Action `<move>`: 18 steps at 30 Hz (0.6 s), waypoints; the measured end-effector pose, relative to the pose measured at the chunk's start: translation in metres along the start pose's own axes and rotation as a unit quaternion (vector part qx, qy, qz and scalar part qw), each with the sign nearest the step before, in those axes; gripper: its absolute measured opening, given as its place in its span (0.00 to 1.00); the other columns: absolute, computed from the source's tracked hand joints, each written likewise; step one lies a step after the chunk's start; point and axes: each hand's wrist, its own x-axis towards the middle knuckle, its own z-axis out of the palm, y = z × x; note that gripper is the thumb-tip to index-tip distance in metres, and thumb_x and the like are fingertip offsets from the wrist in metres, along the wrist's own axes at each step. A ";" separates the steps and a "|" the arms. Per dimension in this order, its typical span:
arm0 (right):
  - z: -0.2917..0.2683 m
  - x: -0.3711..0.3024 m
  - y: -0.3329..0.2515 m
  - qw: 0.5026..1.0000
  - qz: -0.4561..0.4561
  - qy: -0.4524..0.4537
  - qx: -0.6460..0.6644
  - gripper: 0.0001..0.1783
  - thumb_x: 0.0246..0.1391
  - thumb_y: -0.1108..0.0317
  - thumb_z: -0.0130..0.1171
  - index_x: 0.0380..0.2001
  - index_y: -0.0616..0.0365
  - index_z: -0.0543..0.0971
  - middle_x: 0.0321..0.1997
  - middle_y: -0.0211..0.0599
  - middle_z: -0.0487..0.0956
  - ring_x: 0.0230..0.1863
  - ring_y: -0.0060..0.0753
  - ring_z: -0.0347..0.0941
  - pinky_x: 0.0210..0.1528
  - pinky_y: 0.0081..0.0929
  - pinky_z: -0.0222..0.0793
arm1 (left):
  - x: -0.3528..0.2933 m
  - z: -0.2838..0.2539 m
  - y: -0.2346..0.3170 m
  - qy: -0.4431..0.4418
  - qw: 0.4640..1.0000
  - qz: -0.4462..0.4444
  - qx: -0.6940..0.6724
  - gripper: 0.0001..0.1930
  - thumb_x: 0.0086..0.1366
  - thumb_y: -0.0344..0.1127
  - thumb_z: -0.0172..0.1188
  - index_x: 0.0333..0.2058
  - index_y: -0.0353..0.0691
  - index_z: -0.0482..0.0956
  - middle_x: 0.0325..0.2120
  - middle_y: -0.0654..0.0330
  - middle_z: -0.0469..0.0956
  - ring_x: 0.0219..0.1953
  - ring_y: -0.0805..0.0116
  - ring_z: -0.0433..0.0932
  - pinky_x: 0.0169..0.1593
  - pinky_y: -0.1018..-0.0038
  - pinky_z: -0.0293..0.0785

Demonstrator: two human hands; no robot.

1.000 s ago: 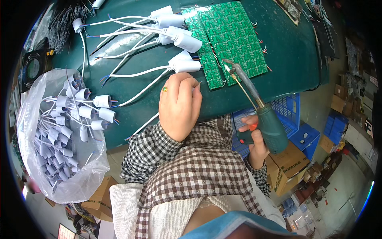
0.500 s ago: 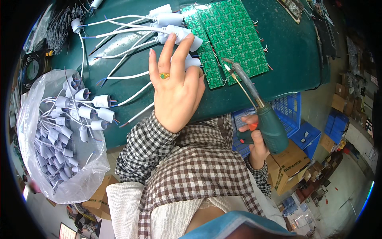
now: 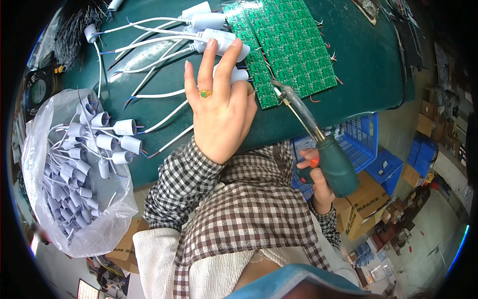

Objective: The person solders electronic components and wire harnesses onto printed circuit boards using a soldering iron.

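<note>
My left hand [image 3: 216, 107], wearing a ring, lies back up over several white lamp sockets with cables. Two of its fingertips rest on a socket [image 3: 224, 45]; the bent index finger and hidden thumb close on a lower socket [image 3: 238, 74] against the board edge. In my right hand [image 3: 318, 177] is a dark green soldering gun [image 3: 338, 167], its tip at the lower end of a narrow strip of green circuit boards [image 3: 259, 84]. Beside that strip lies a wider circuit board panel [image 3: 294, 50]. Exactly what the tip touches is too small to tell.
A clear plastic bag [image 3: 117, 194] full of white sockets hangs at the table's left edge. Dark wires [image 3: 74, 40] are bundled at the far left. Blue crates [image 3: 368, 144] and a cardboard box [image 3: 366, 202] stand below the green table [image 3: 368, 74] on the right.
The soldering gun's tip has shifted slightly left and down, from the wide panel's edge to the narrow strip. My left hand stays on the sockets.
</note>
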 end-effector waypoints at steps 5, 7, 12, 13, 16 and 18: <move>-0.003 -0.008 0.003 1.000 0.023 -0.007 -0.021 0.22 0.63 0.59 0.61 0.49 0.70 0.77 0.48 0.51 0.80 0.44 0.40 0.80 0.51 0.42 0.77 | -0.001 0.002 0.000 -0.006 1.000 0.001 0.016 0.06 0.53 0.31 0.65 0.27 0.40 0.77 0.69 0.57 0.62 0.73 0.44 0.56 0.70 0.36 0.45; -0.003 -0.009 0.007 0.999 0.008 -0.010 -0.039 0.21 0.63 0.59 0.61 0.48 0.69 0.77 0.46 0.50 0.81 0.44 0.39 0.80 0.51 0.42 0.77 | 0.000 -0.003 0.002 -0.037 0.999 -0.005 0.016 0.07 0.55 0.31 0.66 0.30 0.42 0.76 0.69 0.53 0.61 0.74 0.41 0.52 0.71 0.39 0.45; -0.012 -0.010 0.023 0.991 -0.060 -0.026 -0.117 0.33 0.49 0.74 0.73 0.57 0.73 0.73 0.38 0.45 0.85 0.39 0.34 0.84 0.45 0.33 0.82 | -0.001 -0.002 0.001 -0.032 0.999 -0.005 0.014 0.07 0.55 0.30 0.66 0.30 0.42 0.77 0.69 0.53 0.61 0.74 0.41 0.52 0.71 0.39 0.45; -0.011 -0.011 0.024 0.990 -0.054 -0.021 -0.126 0.33 0.48 0.73 0.74 0.57 0.73 0.74 0.37 0.44 0.86 0.38 0.32 0.84 0.43 0.31 0.82 | -0.001 -0.002 0.001 -0.029 1.000 -0.005 0.012 0.06 0.55 0.30 0.66 0.30 0.42 0.77 0.69 0.53 0.61 0.74 0.41 0.52 0.71 0.39 0.46; -0.012 -0.012 0.025 0.986 -0.052 -0.021 -0.158 0.34 0.46 0.71 0.75 0.56 0.72 0.75 0.36 0.40 0.86 0.35 0.30 0.84 0.41 0.28 0.81 | -0.001 -0.002 0.002 -0.027 1.000 -0.009 0.009 0.06 0.55 0.30 0.66 0.30 0.42 0.76 0.69 0.53 0.61 0.74 0.41 0.52 0.70 0.39 0.46; -0.012 -0.012 0.025 0.981 -0.057 -0.025 -0.181 0.34 0.46 0.70 0.76 0.56 0.71 0.75 0.36 0.39 0.86 0.34 0.29 0.84 0.41 0.27 0.81 | -0.002 -0.001 0.001 -0.026 1.000 -0.008 0.007 0.06 0.55 0.30 0.66 0.30 0.42 0.76 0.69 0.53 0.62 0.74 0.41 0.52 0.70 0.40 0.46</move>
